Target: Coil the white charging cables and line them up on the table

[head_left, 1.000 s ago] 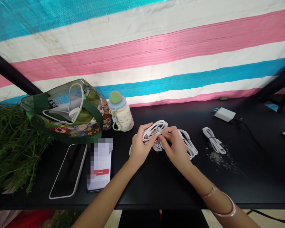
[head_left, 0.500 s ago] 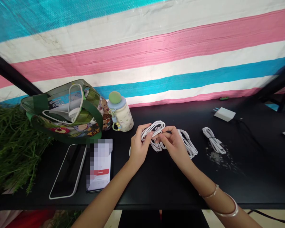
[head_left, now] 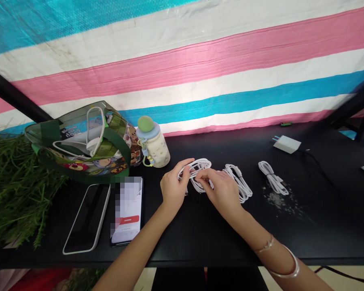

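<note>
In the centre of the frame, the left hand (head_left: 173,188) is pinching a coiled white cable (head_left: 198,163) between thumb and fingers. The right hand (head_left: 223,188) is holding its fingertips close together by the coil; I cannot tell whether they are gripping it. A black-tied cable bundle (head_left: 242,184) is lying right of centre.

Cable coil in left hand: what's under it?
Below the held coil in the left hand, more white cable shows against the black table. The right hand covers part; its full shape, and whether it's separate, can't be seen.
</note>
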{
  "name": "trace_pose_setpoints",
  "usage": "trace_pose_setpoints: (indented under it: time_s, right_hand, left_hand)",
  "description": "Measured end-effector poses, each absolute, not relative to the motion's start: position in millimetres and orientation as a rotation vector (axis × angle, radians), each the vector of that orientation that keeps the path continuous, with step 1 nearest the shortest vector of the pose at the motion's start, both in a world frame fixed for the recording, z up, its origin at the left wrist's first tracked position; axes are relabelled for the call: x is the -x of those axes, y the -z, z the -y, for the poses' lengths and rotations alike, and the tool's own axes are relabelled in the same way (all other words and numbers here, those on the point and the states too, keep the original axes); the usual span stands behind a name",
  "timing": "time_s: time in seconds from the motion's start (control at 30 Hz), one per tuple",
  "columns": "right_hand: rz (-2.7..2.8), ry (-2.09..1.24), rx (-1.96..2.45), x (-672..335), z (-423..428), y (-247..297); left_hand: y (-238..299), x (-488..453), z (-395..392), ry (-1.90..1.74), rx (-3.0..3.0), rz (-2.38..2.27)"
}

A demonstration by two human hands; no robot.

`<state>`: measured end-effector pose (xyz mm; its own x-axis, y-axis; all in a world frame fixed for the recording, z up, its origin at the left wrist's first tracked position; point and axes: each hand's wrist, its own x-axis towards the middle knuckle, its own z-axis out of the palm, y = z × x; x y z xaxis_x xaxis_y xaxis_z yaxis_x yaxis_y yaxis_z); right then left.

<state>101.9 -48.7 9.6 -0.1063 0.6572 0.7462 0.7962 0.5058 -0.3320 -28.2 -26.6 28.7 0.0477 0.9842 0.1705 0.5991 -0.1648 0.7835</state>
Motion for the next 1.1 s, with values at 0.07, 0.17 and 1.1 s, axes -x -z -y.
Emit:
trace_pose_setpoints:
  time_s: [0.07, 0.17, 1.1]
  right_hand:
    - [1.858, 0.294, 1.193, -101.0, 49.0, -10.9]
    - [1.880, 0.373, 1.188, -100.2, 49.4, -13.6]
    - [1.846, 0.395, 1.433, -111.6, 47.3, -11.1]
  left_hand:
    - [-29.7, 28.2, 27.5, -0.958, -1.879, -1.634]
    - [-29.9, 28.3, 27.5, -0.938, -1.937, -1.673]
    - [-17.7, 31.4, 25.4, -0.828, -2.515, -1.414]
